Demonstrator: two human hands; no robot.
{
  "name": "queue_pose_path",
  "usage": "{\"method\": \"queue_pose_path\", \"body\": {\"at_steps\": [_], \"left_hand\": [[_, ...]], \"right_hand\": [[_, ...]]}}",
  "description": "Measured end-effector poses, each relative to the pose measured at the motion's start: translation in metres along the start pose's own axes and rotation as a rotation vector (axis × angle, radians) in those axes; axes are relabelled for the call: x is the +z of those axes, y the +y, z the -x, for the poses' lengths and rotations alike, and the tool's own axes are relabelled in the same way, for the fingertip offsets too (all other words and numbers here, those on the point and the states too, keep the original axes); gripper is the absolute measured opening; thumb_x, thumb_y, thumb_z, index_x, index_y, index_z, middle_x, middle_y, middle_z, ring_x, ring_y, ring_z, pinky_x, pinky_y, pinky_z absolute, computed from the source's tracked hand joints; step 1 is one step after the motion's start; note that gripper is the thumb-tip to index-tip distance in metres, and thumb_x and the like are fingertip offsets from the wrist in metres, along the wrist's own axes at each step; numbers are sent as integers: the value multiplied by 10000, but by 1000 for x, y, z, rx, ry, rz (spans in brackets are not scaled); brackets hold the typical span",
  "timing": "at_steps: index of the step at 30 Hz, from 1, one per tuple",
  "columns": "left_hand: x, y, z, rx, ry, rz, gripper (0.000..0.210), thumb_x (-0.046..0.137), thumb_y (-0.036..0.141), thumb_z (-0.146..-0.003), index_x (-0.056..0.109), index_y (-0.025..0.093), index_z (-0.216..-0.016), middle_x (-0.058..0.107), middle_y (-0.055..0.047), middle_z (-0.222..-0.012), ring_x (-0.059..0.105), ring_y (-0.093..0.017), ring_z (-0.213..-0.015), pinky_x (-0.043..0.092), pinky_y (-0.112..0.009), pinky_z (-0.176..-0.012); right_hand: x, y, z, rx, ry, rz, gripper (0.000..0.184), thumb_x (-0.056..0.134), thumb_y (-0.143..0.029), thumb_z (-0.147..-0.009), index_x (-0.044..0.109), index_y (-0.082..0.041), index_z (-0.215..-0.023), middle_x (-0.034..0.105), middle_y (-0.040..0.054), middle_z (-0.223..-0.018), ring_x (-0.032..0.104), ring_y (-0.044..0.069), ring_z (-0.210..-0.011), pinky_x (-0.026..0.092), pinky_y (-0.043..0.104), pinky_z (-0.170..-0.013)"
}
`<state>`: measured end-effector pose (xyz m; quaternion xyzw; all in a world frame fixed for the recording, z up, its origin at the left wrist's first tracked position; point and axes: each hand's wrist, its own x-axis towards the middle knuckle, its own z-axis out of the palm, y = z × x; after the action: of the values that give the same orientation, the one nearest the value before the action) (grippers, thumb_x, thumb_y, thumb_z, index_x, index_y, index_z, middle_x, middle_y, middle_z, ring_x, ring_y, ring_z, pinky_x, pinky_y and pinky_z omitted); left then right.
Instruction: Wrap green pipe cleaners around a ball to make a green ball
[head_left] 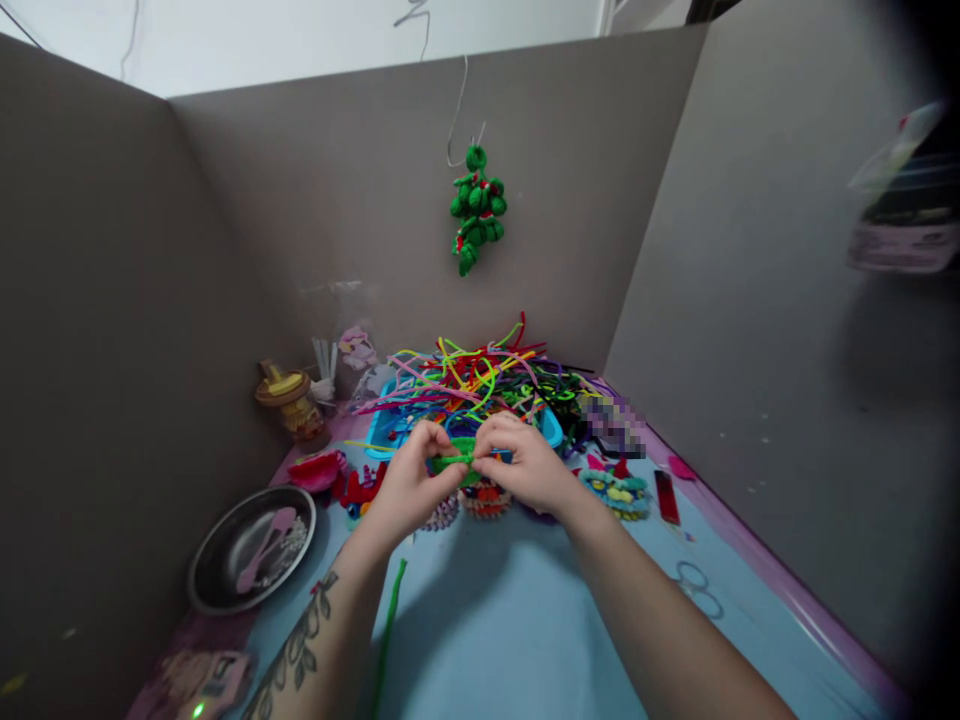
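Both hands meet in front of me over the table, pinching a bright green piece of fuzzy pipe cleaner [459, 460] that is bent into a rounded shape. My left hand [420, 470] grips its left side between thumb and fingers. On the right side, my right hand [521, 465] pinches it, fingertips close to the left ones. Below my left hand a loose green pipe cleaner [391, 625] lies on the blue mat. Just behind the hands stands a blue basket [381, 420] heaped with multicoloured pipe cleaners [480, 375].
A metal bowl [251, 550] with a pink scoop stands left, near a lidded cup [292, 405]. Scissors [699, 590] and a red rectangular item [666, 497] lie right. Finished-looking colourful pieces [615, 492] sit by the basket. Grey panels enclose the table; a green ornament [478, 210] hangs behind.
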<state>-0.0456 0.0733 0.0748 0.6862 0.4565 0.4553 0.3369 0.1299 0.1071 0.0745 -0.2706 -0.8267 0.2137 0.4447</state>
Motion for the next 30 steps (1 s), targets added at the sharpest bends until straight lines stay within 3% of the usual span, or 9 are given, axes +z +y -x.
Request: {"method": "queue_pose_path", "body": {"at_steps": [10, 20, 23, 26, 30], "left_hand": [[0, 2, 4, -57, -78, 75, 267, 642, 187, -740, 411, 210, -873, 544, 37, -762, 554, -120, -725, 430, -233, -660], [-3, 1, -1, -142, 21, 188, 280, 678, 327, -742, 593, 165, -953, 653, -40, -841, 617, -165, -773, 489, -266, -689], [-6, 3, -1, -166, -23, 144, 235, 671, 351, -740, 647, 159, -873, 654, -34, -802, 605, -160, -734, 484, -270, -682], [-8, 3, -1, -178, 13, 205, 225, 692, 346, -716, 637, 158, -827, 620, -2, -715, 568, -123, -643, 460, -241, -628], [-8, 2, -1, -195, 111, 411, 307, 731, 362, -670, 587, 171, -862, 556, 37, -648, 508, -85, -552, 410, -202, -549]], "right_hand": [[-5, 0, 5, -98, -134, 162, 199, 603, -20, -712, 627, -193, -617, 606, 25, -747, 503, 193, -819, 411, 344, -759], [1, -4, 1, 124, 98, -54, 106, 563, -123, -766, 584, -196, -691, 612, 1, -707, 565, 167, -744, 434, 296, -718], [3, -4, 1, 141, 111, -70, 106, 558, -135, -775, 569, -192, -687, 605, 6, -714, 566, 169, -762, 434, 299, -731], [3, -5, 2, 128, 57, -114, 41, 585, -162, -766, 576, -194, -790, 615, 15, -801, 575, 177, -816, 443, 305, -753], [4, -7, 4, 145, -11, -193, 395, 689, -171, -672, 535, -210, -1033, 610, 35, -1010, 579, 197, -930, 453, 320, -811]]}}
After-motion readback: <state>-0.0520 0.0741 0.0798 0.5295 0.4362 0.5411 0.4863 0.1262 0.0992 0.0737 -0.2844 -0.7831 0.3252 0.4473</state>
